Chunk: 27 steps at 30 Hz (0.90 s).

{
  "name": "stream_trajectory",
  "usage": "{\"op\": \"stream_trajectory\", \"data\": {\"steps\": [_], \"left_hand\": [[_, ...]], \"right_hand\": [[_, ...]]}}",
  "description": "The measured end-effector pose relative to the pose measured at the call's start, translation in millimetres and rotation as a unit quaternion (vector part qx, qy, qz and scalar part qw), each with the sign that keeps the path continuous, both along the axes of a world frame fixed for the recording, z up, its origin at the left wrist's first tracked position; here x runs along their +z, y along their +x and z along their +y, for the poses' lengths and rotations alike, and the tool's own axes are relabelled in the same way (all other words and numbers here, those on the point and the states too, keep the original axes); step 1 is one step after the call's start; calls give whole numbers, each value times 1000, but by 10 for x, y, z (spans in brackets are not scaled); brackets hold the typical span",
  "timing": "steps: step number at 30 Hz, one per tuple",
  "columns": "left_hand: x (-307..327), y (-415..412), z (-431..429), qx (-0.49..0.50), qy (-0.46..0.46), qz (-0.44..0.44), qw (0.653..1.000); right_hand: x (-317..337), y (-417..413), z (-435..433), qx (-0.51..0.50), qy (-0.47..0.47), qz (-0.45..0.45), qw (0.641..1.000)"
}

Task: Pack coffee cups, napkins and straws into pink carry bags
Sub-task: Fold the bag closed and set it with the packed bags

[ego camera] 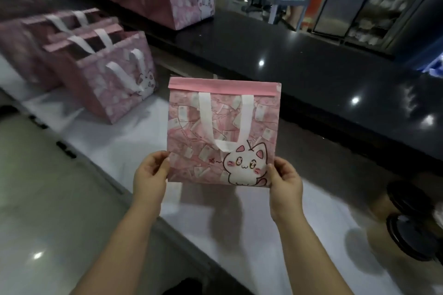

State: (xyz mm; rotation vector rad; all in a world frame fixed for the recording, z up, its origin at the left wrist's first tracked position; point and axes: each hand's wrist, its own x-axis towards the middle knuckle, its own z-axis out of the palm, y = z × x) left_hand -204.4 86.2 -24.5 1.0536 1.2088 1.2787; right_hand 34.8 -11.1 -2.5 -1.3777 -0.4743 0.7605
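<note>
Pinching a flat pink carry bag (pixel 224 122) by its lower corners with left hand (pixel 151 175) and right hand (pixel 285 182), holding it upright above the white counter (pixel 115 151), near opened pink bags (pixel 107 84) standing at left.

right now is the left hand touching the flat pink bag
Touching: the head view shows the left hand pinching the pink bag at its lower left edge.

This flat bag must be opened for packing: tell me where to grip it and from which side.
Probably the pink top band, from above: the flat bag stands upright, mouth there, while the left hand and right hand pinch only its lower side edges.
</note>
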Motion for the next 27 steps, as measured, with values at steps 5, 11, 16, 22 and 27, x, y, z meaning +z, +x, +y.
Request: {"op": "stream_trajectory", "data": {"steps": [5,11,16,22,27], "left_hand": [[114,-712,-179,124,3,-28,992],[331,-1800,-406,281,19,-35,959],[565,-2850,-516,381,39,-38,923],[1056,-4127,-357,433,83,18,897],[1207,-4973,30,464,84,41,881]], "right_hand": [[131,-525,439,140,4,-5,990],[308,-1739,965,251,47,-60,965],[469,-2927,1302,354,85,-46,930],[817,-4422,1755,409,146,-19,901],[909,-5316,2215,411,164,-6,897]]}}
